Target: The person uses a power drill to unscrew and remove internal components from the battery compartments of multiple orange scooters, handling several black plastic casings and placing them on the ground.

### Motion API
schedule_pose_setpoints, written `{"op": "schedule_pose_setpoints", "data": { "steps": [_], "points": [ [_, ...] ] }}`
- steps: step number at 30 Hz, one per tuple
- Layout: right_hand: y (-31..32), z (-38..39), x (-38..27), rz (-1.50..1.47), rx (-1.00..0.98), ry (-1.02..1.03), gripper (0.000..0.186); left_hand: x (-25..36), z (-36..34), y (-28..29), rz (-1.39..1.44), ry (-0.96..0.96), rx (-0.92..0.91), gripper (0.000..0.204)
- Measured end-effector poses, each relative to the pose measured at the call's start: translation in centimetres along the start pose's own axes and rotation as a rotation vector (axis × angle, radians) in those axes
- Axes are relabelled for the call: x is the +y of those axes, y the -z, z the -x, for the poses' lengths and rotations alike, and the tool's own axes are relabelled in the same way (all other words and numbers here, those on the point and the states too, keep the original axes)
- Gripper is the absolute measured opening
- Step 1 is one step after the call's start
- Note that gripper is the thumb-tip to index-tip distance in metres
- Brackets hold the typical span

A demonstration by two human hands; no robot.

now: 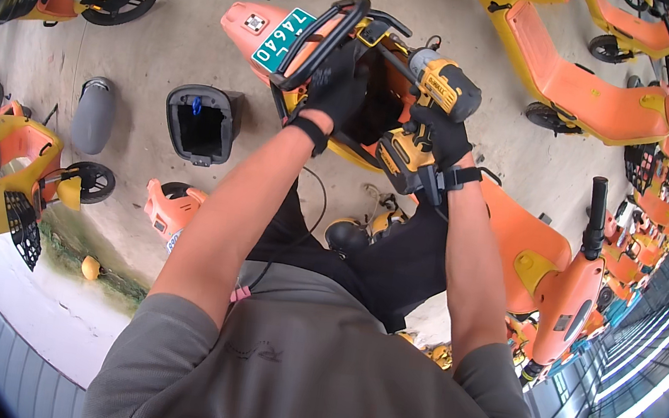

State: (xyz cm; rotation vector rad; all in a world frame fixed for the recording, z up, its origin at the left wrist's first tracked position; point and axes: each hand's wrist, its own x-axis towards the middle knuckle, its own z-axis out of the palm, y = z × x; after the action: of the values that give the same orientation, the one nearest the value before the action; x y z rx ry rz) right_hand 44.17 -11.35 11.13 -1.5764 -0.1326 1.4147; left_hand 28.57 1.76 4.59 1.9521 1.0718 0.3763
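My left hand (333,83), in a black glove, is closed at the black tubular rail (308,47) on the rear of an orange and yellow scooter (247,35); its fingers are partly hidden. My gloved right hand (444,135) grips a yellow and black cordless power tool (442,84) with a large battery at its base. The tool's nose points up-left at a metal bracket on the rail. Below the rail the scooter's dark open compartment (385,106) shows between my hands.
A black open bin (224,124) and a grey seat (94,114) lie on the concrete floor (152,61) to my left. Other scooters (573,105) stand at both sides, with a long row at right. An orange scooter body (510,243) with a handlebar is beside my right arm.
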Motion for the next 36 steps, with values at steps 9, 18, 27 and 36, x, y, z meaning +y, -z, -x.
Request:
{"op": "schedule_pose_setpoints", "data": {
  "steps": [9,18,27,36],
  "points": [
    [2.4,6.5,4.7,-0.344,0.04,0.111,0.034,-1.9,-8.1,-3.5,-0.468,0.026,-0.076,0.031],
    [4.2,8.1,6.4,-0.328,0.186,0.072,0.022,-1.4,-8.6,-3.3,-0.619,-0.002,-0.18,0.023],
    [5.0,7.5,7.3,-0.421,0.182,0.077,0.017,5.1,6.0,2.8,0.051,-0.182,-0.332,0.009],
    [5.0,7.7,8.3,-0.415,0.089,0.127,0.018,-9.0,15.7,16.2,-0.077,0.51,-0.273,0.015]
  ]
}}
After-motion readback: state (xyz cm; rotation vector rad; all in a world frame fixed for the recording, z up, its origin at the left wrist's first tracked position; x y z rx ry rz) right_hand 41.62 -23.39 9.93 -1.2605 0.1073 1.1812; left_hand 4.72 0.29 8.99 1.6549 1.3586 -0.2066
